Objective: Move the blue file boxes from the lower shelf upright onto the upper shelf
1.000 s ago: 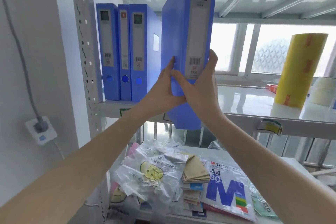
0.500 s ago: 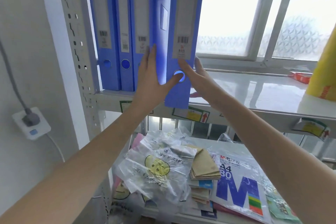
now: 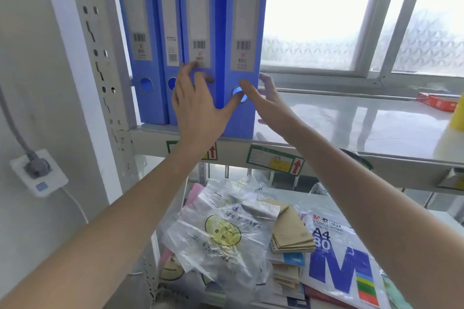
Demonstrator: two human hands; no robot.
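Observation:
Four blue file boxes stand upright, side by side, at the left end of the upper shelf (image 3: pixel 351 123). The rightmost box (image 3: pixel 247 20) is tight against the third box (image 3: pixel 198 7). My left hand (image 3: pixel 198 105) lies flat on the third box's spine, its thumb reaching the rightmost box's finger hole. My right hand (image 3: pixel 268 103) is spread at the rightmost box's lower right corner, with the thumb on the spine and the fingers along its right side. The box tops are out of frame.
The perforated shelf post (image 3: pixel 100 45) stands left of the boxes. A red packet (image 3: pixel 439 101) and a yellow roll (image 3: pixel 458 118) sit far right on the upper shelf. Below lie a smiley plastic bag (image 3: pixel 221 228), brown envelopes (image 3: pixel 291 233) and an A4 paper pack (image 3: pixel 339 258). There is a wall socket (image 3: pixel 37 170).
The fourth box went from held in the air to standing on the upper shelf, then slid left against the third box. Both hands loosened and now rest on the spines.

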